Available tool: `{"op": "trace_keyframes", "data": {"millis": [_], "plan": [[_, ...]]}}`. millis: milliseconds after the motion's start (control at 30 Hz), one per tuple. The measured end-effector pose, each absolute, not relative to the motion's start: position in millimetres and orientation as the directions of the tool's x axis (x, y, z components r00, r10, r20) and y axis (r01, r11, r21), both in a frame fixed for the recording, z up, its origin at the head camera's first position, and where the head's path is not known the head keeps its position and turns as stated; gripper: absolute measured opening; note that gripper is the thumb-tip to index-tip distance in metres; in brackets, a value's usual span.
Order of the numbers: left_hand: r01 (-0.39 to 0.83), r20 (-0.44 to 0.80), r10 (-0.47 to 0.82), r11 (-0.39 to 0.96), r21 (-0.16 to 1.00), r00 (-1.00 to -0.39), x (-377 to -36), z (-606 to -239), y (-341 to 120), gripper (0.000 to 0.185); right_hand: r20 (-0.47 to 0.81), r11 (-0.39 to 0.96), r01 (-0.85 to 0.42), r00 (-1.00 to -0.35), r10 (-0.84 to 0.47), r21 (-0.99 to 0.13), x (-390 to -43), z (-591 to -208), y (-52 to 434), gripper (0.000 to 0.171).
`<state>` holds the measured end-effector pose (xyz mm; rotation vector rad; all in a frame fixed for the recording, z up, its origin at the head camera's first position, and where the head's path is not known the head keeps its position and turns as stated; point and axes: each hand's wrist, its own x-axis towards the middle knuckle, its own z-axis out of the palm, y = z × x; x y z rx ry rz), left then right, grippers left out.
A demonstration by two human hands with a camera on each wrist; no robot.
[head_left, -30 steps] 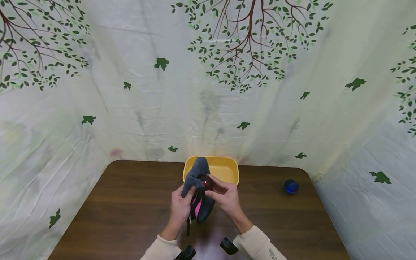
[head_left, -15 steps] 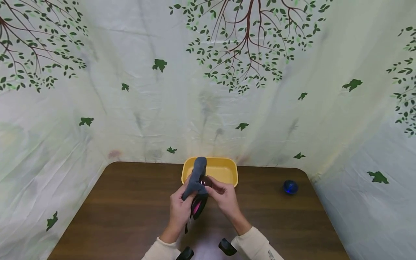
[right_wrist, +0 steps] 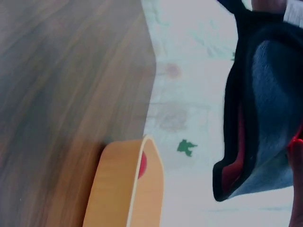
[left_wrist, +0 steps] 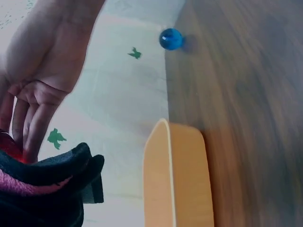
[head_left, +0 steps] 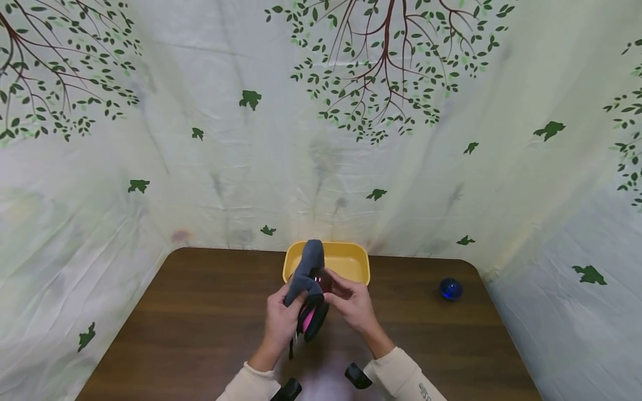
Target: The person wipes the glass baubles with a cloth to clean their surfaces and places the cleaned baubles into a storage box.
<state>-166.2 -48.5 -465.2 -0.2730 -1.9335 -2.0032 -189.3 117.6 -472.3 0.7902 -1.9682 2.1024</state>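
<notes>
A blue-grey cloth item with black edging and a pink lining is held above the table by my left hand, thumb on its near side. Its exact kind is unclear. My right hand pinches a shiny see-through red ball between thumb and fingers, right against the cloth's right side. The ball is partly hidden by cloth and fingers. In the left wrist view the red ball sits behind the dark cloth folds. The right wrist view shows the cloth from its side, black rim and pink inside visible.
Behind the hands a yellow tray stands at the table's far edge. Something red shows inside it in the right wrist view. A clear blue ball rests at the far right. A leaf-printed sheet hangs behind the table.
The cloth has tilted and shifted a little in my hands, showing more, then less, of its pink lining. The red ball stays pinched beside it. Tray and blue ball have not moved.
</notes>
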Motion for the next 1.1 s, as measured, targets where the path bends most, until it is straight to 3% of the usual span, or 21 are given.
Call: {"op": "trace_keyframes", "data": {"millis": [133,267,433,567,667,767,867,933,1100], "plan": [[0.505,0.508,-0.043,0.065,0.861,-0.860,-168.5,-467.9,-48.8,0.048,0.299,-0.095,-0.285,-0.936,-0.188,-0.954,-183.9,-462.5,113.9,0.036],[0.590,0.593,-0.018,0.086,0.803,-0.805,-171.2,-469.9,-48.8,0.051,0.211,-0.063,-0.204,-0.964,-0.160,-0.977,-183.7,-457.8,113.2,0.030],[0.469,0.470,-0.051,0.031,0.883,-0.881,-171.2,-467.6,-48.7,0.045,0.265,-0.103,-0.250,-0.948,-0.174,-0.963,-186.6,-464.4,115.6,0.038],[0.364,0.362,-0.113,0.004,0.931,-0.925,-170.4,-463.9,-47.3,0.027,0.330,-0.154,-0.303,-0.923,-0.198,-0.941,-187.3,-466.0,117.0,0.050],[0.341,0.337,-0.149,-0.007,0.940,-0.930,-169.6,-462.7,-46.6,0.014,0.417,-0.183,-0.382,-0.882,-0.221,-0.906,-188.5,-467.4,117.7,0.055],[0.348,0.341,-0.161,-0.016,0.937,-0.926,-168.3,-462.7,-46.4,0.011,0.505,-0.202,-0.466,-0.826,-0.250,-0.862,-190.4,-470.2,117.7,0.056],[0.367,0.364,-0.164,0.010,0.930,-0.917,-167.3,-464.3,-46.6,0.011,0.510,-0.193,-0.474,-0.824,-0.246,-0.859,-191.1,-472.1,116.3,0.055],[0.396,0.396,-0.157,0.034,0.918,-0.905,-167.2,-465.9,-46.9,0.015,0.475,-0.178,-0.443,-0.849,-0.230,-0.879,-190.6,-472.0,114.6,0.053],[0.521,0.525,-0.072,0.065,0.851,-0.848,-168.3,-469.0,-46.9,0.049,0.327,-0.149,-0.305,-0.931,-0.163,-0.941,-187.6,-469.3,110.5,0.041]]}}
